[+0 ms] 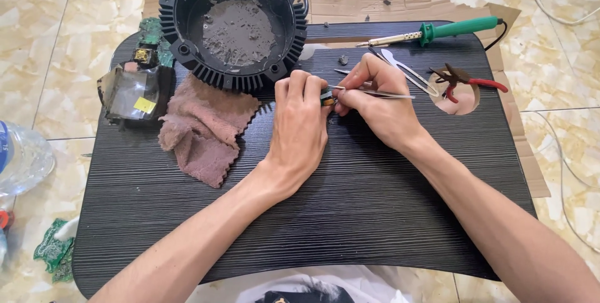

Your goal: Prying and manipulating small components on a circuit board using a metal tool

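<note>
My left hand rests on the black lap table and pinches a small dark electronic part at its fingertips. Right beside it, my right hand grips metal tweezers whose tips meet that part. Both hands lie just in front of a round black finned housing with grey dust inside.
A pinkish-brown rag lies left of my hands. Beyond it sit a taped electronic block and a green circuit board. A green-handled soldering iron, white tweezers and red-handled pliers lie at right. A plastic bottle stands on the tiled floor.
</note>
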